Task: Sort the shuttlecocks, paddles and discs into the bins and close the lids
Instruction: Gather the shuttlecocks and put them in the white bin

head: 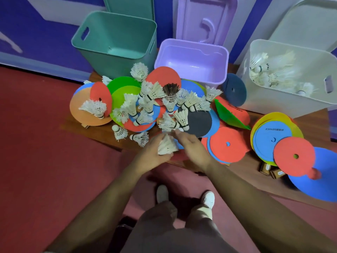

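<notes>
Shuttlecock (166, 147) near front edge of pile, nearside of lilac bin (191, 61). Left hand (155, 152) fingers curled round its feathers. Right hand (189, 143) beside, loosely open, holding nothing seen. Risk: squeezed feathers crush; reach to white bin (291, 79), right of lilac, knocks loose shuttlecocks off board.

Matt plastic bins (116, 42), feathered shuttlecocks (94, 108), matt foam-like discs (228, 145), wood-grain board (102, 130)

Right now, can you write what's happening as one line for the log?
left hand: holding shuttlecock | right hand: reaching into pile | white bin: has shuttlecocks | green bin, purple bin: empty | lids off
</notes>
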The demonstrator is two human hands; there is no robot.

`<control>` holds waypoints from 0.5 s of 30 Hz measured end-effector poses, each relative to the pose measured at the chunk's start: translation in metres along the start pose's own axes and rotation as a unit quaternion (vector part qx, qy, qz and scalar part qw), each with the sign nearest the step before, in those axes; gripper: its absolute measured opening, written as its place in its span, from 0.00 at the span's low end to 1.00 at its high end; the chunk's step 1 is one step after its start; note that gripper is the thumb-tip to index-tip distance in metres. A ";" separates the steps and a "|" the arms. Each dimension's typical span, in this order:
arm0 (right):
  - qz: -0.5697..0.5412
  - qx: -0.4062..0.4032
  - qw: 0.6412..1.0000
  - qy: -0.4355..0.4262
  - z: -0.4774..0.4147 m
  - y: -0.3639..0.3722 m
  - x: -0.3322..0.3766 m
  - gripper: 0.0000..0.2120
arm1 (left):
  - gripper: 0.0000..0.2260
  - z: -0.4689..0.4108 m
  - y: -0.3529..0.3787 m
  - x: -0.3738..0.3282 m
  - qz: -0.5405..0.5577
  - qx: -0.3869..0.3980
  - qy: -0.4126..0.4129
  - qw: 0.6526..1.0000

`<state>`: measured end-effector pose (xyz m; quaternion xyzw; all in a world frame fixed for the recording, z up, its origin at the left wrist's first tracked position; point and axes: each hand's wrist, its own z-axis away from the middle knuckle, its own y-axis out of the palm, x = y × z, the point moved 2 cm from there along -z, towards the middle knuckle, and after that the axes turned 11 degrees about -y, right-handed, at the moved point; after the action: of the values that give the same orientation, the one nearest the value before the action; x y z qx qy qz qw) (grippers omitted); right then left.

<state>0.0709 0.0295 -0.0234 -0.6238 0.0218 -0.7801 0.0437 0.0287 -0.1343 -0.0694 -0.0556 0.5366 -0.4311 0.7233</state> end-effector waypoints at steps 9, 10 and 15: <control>0.552 0.070 0.825 -0.097 -0.062 0.017 -0.067 0.19 | 0.23 0.006 -0.035 0.047 0.094 -0.074 -0.049 0.992; 0.575 0.050 0.810 -0.102 -0.066 0.022 -0.070 0.16 | 0.22 0.006 -0.037 0.053 0.101 -0.072 -0.048 0.991; 0.659 0.014 0.743 -0.115 -0.072 0.037 -0.082 0.10 | 0.26 -0.002 -0.040 0.060 0.120 -0.048 -0.058 0.990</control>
<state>0.0196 -0.0009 -0.1219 -0.5385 0.4112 -0.4790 0.5582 0.0081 -0.1996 -0.0926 -0.0505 0.5167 -0.3113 0.7960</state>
